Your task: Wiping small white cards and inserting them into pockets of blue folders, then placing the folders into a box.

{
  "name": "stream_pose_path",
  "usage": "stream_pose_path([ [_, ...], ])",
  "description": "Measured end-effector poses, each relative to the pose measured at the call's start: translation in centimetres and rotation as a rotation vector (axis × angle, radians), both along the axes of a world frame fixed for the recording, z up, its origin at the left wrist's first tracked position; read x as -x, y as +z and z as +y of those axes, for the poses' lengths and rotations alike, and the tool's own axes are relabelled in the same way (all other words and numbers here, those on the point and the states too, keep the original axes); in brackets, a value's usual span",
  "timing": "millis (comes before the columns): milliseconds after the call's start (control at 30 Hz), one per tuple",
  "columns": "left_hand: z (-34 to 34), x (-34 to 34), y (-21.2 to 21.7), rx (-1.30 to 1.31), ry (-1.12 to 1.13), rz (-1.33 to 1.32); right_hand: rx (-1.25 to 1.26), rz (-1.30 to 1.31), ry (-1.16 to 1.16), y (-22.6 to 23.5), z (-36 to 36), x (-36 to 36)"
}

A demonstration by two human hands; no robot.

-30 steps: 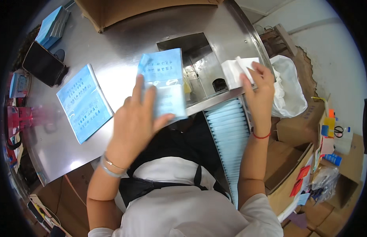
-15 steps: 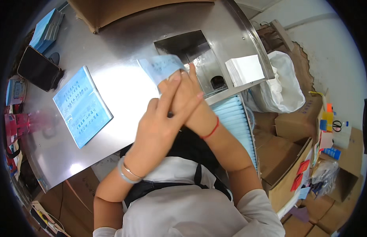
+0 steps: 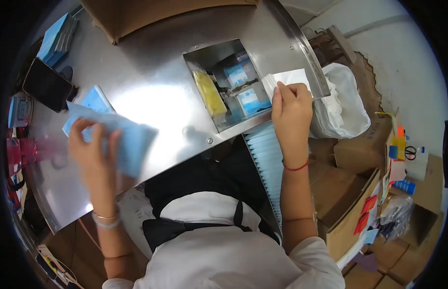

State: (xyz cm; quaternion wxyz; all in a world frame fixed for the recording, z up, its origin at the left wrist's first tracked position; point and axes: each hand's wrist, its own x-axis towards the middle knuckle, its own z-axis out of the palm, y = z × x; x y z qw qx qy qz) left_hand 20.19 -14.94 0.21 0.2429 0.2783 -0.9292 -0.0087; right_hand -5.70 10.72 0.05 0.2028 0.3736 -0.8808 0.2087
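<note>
We see a shiny steel tabletop (image 3: 161, 82) with a square opening (image 3: 229, 84) cut in it. Our left hand (image 3: 91, 154) is closed on a light blue packet (image 3: 120, 137), blurred, just above the tabletop's near left part. Our right hand (image 3: 291, 113) pinches the white sheets (image 3: 289, 78) at the right edge of the opening. A black phone (image 3: 46, 85) lies far left. Brown cardboard boxes (image 3: 349, 202) and a white bag (image 3: 342, 103) stand on the right, beside the tabletop.
</note>
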Motion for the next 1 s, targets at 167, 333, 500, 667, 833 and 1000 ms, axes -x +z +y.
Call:
stream_pose_path([
  [167, 9.5, 7.6, -1.7, -0.207, -0.400, -0.054, 0.045, -0.161, 0.033, 0.7, 0.8, 0.6],
  [333, 9.8, 4.6, -0.5, -0.335, -0.456, -0.033, 0.087, -0.124, 0.084, 0.8, 2.9, 2.9],
  [500, 8.3, 2.2, -1.4, -0.288, -0.335, -0.181, 0.052, 0.120, 0.524, 2.9, -1.0, -4.7],
  [667, 6.7, 3.4, -1.2, -0.340, -0.353, -0.075, 0.071, -0.085, 0.778, -1.7, -5.5, -8.4],
  [833, 8.5, 3.5, -2.7, -0.269, -0.379, 0.080, -0.016, -0.189, 0.765, -1.4, -8.4, -7.4],
  [1000, 8.5, 4.1, -0.5, -0.210, -0.227, -0.137, 0.153, -0.028, 0.014, -0.1, -1.0, -2.0],
])
